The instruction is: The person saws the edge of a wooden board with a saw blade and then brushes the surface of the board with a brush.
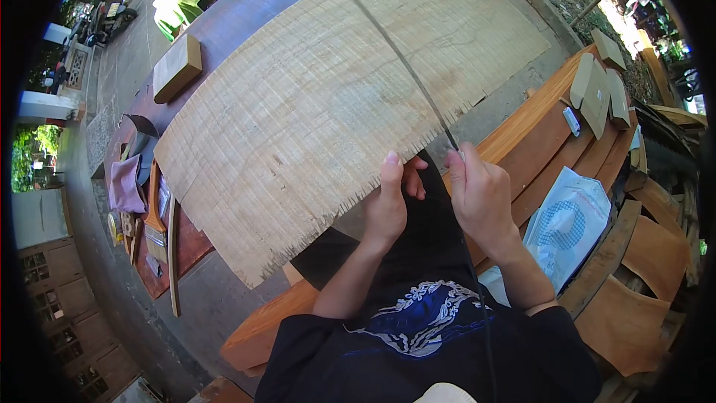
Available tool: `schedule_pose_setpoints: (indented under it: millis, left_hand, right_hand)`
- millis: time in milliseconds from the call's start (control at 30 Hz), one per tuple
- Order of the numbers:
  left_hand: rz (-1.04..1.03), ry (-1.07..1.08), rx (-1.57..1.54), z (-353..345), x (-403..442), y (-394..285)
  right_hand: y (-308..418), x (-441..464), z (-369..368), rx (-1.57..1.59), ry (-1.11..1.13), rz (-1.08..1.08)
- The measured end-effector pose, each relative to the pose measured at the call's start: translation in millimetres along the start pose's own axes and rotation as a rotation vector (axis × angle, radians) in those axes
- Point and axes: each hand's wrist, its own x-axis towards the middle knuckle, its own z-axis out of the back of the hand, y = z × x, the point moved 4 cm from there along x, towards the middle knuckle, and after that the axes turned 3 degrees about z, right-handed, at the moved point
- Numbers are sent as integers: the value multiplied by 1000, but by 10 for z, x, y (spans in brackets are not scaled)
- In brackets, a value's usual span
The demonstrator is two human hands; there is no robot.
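A large thin sheet of wood (298,119) with a jagged, split near edge slopes across the table in front of me. My left hand (384,213) grips that near edge, its thumb lying on top and its fingers partly hidden underneath. Just right of it, my right hand (481,194) is closed in a pinch beside the same edge. A thin black cord (406,67) crosses over the sheet, enters the right hand's fingers and reappears below along my shirt. Anything else inside that fist is hidden.
On the left are a wooden block (177,69), a paintbrush (155,224) and a pink cloth (125,183). Wooden boards (522,157) on the right carry small blocks, a blue-and-white lighter-sized item (571,121) and a printed plastic bag (563,227). Brown offcuts (630,321) lie beyond.
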Motion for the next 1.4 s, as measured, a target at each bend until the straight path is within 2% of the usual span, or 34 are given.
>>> schedule_pose_setpoints:
  millis: [67,133,233,333,433,533,667,767,1000,1100,1200,1300,1400]
  left_hand:
    - [50,26,12,49,31,70]
    - [10,12,-18,0,37,15]
    - [5,-11,-23,-12,-30,-28]
    - [24,21,5,54,41,72]
    - [-4,17,-1,20,54,19]
    - [-19,-11,-1,5,-8,-48]
    - [-30,-25,9,9,37,-46]
    - [-41,-24,-4,-24,57,-78]
    - [-51,-17,-1,-26,35,-101]
    - [-53,-27,-10,-46,27,-106]
    - [-35,-15,-14,-24,19,-66]
    - [-18,35,-14,12,26,-34]
    - [-32,-10,-34,-25,22,-68]
  right_hand:
    - [-36,-104,-34,-17,-17,-1]
    - [-47,-258,15,-13,-29,-14]
    - [34,-63,72,-112,61,-1]
    - [71,75,46,-172,42,22]
    - [-18,-227,81,-140,1,15]
    - [9,-59,172,-226,76,43]
    - [60,177,207,-183,126,99]
    - [-69,-11,179,-118,106,33]
    - [-285,108,297,512,469,-219]
    - [-348,-1,135,910,457,-465]
    - [-376,-43,-53,1192,561,-551]
    - [-332,-86,-85,1306,532,-575]
    - [-318,-111,-129,1552,654,-652]
